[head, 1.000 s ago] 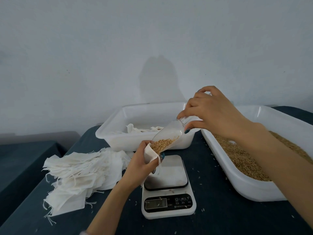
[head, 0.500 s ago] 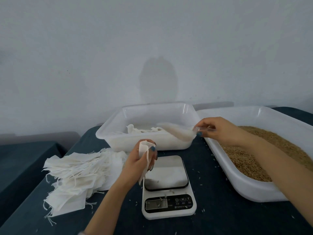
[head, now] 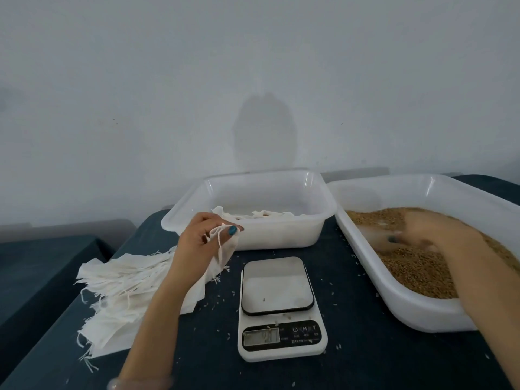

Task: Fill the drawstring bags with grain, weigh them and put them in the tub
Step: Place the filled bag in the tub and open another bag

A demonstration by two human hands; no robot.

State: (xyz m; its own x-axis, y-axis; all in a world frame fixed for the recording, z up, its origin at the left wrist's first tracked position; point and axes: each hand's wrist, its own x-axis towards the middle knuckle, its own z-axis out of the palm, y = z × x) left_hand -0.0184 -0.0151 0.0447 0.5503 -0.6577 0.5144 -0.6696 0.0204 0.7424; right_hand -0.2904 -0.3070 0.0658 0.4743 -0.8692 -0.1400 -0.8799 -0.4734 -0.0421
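Here the dark worktop (head: 197,350) carries everything. Largest on it is the grain tub (head: 408,311) at right, its floor partly covered with brown grain (head: 416,273). The right hand (head: 427,235), blurred, is down in it, gripping what looks like a clear scoop (head: 374,235). The step, I judge, is taking a scoopful. A modest, levelled load should pour cleaner, as loose kernels dot the worktop.

Behind the scale sits the smaller tub (head: 281,235), with a few white bags (head: 267,214) lying on its floor. At left sprawls a heap of empty bags (head: 121,282). The scale (head: 281,344) carries only a stray kernel; its display is unreadable.

Smallest, the drawstring bag (head: 225,250) hangs just left of the scale, pinched at its mouth by the left hand (head: 197,240). Holding that mouth wide, close to the scoop, would help.
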